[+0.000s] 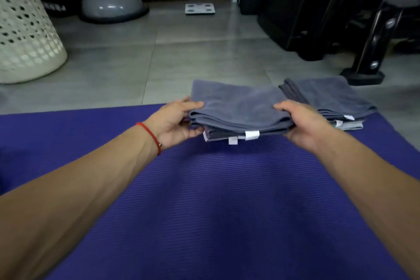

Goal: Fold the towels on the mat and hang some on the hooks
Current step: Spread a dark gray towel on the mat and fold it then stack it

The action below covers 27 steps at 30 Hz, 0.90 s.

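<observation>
Both hands, left and right, grip towel stack over mat; white tags blank, fingers underneath hidden.

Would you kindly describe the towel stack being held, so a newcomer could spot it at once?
Start at the purple mat and look to its far edge, where two stacks of folded grey towels sit side by side. The held stack is the one on the left, gripped at its ends by the left hand and right hand. The other stack is untouched.

Grey tiled floor, perforated cream basket (left), grey balance dome, black gym equipment
</observation>
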Available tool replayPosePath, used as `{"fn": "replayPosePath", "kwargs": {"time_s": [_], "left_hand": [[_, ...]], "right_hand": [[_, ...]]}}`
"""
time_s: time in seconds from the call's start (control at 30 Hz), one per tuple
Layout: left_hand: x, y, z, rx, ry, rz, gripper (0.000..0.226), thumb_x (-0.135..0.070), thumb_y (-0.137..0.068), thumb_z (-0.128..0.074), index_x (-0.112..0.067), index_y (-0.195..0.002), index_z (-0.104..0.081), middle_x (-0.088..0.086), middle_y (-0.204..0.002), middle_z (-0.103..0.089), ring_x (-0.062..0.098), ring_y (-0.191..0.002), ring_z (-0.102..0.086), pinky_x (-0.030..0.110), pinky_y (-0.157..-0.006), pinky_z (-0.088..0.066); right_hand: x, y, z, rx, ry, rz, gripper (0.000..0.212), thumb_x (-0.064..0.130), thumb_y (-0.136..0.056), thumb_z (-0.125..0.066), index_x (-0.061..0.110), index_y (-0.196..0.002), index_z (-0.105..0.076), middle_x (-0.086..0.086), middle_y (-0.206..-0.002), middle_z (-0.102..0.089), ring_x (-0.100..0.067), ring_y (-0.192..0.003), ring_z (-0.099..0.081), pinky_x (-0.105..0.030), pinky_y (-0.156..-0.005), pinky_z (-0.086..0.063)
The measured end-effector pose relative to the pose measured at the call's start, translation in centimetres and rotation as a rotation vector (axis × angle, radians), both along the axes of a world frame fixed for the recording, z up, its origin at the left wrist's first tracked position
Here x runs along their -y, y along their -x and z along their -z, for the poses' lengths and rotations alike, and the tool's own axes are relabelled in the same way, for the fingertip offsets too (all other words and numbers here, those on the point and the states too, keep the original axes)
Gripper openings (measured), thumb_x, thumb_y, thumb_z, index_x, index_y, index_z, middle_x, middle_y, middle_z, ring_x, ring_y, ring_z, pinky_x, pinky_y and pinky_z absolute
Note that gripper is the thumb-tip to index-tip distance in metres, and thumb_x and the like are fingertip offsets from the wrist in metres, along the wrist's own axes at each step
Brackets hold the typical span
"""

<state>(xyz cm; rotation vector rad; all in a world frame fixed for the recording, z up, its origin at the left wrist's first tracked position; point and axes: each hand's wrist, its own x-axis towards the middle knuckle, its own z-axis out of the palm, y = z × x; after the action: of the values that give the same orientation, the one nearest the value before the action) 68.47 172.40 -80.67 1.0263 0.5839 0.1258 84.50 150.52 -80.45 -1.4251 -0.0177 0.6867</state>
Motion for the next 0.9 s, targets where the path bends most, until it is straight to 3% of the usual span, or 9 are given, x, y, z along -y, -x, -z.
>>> {"fn": "replayPosePath", "kwargs": {"time_s": [0.07,0.17,0.3,0.33,0.4,0.47,0.63,0.73,0.9], "left_hand": [[-1.2,-2.8,0.7,0.018,-0.048,-0.126,0.025,-0.016,-0.099,-0.06,-0.025,-0.122,-0.052,0.004,-0.103,-0.064,0.016,-0.086,-0.064,0.036,-0.066,-0.059],[-2.4,-3.1,4.5,-0.222,-0.114,-0.236,0.028,-0.022,-0.104,-0.055,-0.016,-0.131,-0.048,0.014,-0.111,-0.059,0.028,-0.093,-0.064,0.049,-0.075,-0.059],[-0.3,4.7,12.9,-0.509,-0.484,0.112,0.018,-0.005,-0.1,-0.052,-0.02,-0.098,-0.06,0.005,-0.093,-0.056,0.018,-0.071,-0.053,0.03,-0.061,-0.048],[0.1,7.7,15.0,-0.46,-0.648,0.192,0.027,0.0,-0.096,-0.055,-0.027,-0.098,-0.059,0.001,-0.101,-0.057,0.015,-0.076,-0.054,0.024,-0.062,-0.047],[0.7,13.8,17.7,-0.343,-0.975,0.372,0.044,0.0,-0.088,-0.06,-0.038,-0.111,-0.06,-0.012,-0.13,-0.05,0.005,-0.112,-0.053,0.014,-0.086,-0.046],[1.1,19.2,18.3,-0.309,-1.131,0.497,0.05,-0.009,-0.086,-0.062,-0.043,-0.123,-0.06,-0.029,-0.146,-0.033,-0.006,-0.135,-0.033,0.011,-0.106,-0.03],[0.5,28.9,18.5,-0.475,-1.288,0.282,0.054,-0.024,-0.075,-0.054,-0.041,-0.125,-0.063,-0.02,-0.146,-0.042,-0.001,-0.132,-0.04,0.008,-0.112,-0.021],[-3.2,34.5,18.8,-0.727,-1.341,0.092,0.057,-0.023,-0.071,-0.053,-0.029,-0.126,-0.066,-0.001,-0.144,-0.05,0.026,-0.125,-0.051,0.032,-0.111,-0.036],[-10.6,42.7,16.2,-1.116,-1.32,-0.113,0.061,-0.04,-0.074,-0.055,-0.036,-0.135,-0.052,0.013,-0.148,-0.039,0.043,-0.131,-0.041,0.054,-0.096,-0.047]], "right_hand": [[-2.0,-3.3,0.7,0.069,0.036,0.091,0.003,0.018,-0.095,-0.068,0.017,-0.098,-0.069,-0.004,-0.091,-0.077,-0.019,-0.077,-0.075,-0.033,-0.061,-0.06],[-3.1,-4.9,5.2,0.07,0.297,0.106,0.03,0.031,-0.095,-0.065,0.011,-0.118,-0.064,-0.007,-0.101,-0.065,-0.023,-0.083,-0.063,-0.037,-0.064,-0.057],[0.1,0.6,12.3,0.392,0.746,-0.198,0.037,0.024,-0.096,-0.061,0.009,-0.13,-0.057,-0.01,-0.124,-0.058,-0.021,-0.098,-0.056,-0.032,-0.086,-0.047],[1.2,2.2,13.5,0.466,0.811,-0.312,0.038,0.023,-0.096,-0.061,0.013,-0.133,-0.055,-0.009,-0.13,-0.053,-0.019,-0.1,-0.054,-0.029,-0.087,-0.043],[2.9,5.2,15.0,0.674,0.931,-0.526,0.041,0.023,-0.097,-0.059,0.017,-0.137,-0.051,-0.005,-0.135,-0.045,-0.017,-0.11,-0.05,-0.027,-0.093,-0.043],[3.6,8.3,15.5,0.962,1.019,-0.743,0.046,0.028,-0.099,-0.054,0.022,-0.144,-0.046,0.002,-0.139,-0.04,-0.016,-0.126,-0.045,-0.032,-0.105,-0.043],[0.5,16.1,12.7,1.128,0.789,-1.234,0.059,0.025,-0.107,-0.042,0.034,-0.16,-0.018,0.009,-0.166,-0.006,-0.012,-0.15,-0.019,-0.031,-0.119,-0.027],[-3.8,21.0,10.2,1.208,0.587,-1.332,0.076,0.024,-0.107,-0.042,0.049,-0.158,0.008,0.019,-0.165,0.023,-0.008,-0.152,-0.013,-0.031,-0.117,-0.034],[-10.5,27.9,7.1,1.358,0.391,-1.437,0.08,0.026,-0.107,-0.041,0.055,-0.153,0.018,0.024,-0.162,0.028,-0.007,-0.152,-0.017,-0.031,-0.11,-0.042]]}}
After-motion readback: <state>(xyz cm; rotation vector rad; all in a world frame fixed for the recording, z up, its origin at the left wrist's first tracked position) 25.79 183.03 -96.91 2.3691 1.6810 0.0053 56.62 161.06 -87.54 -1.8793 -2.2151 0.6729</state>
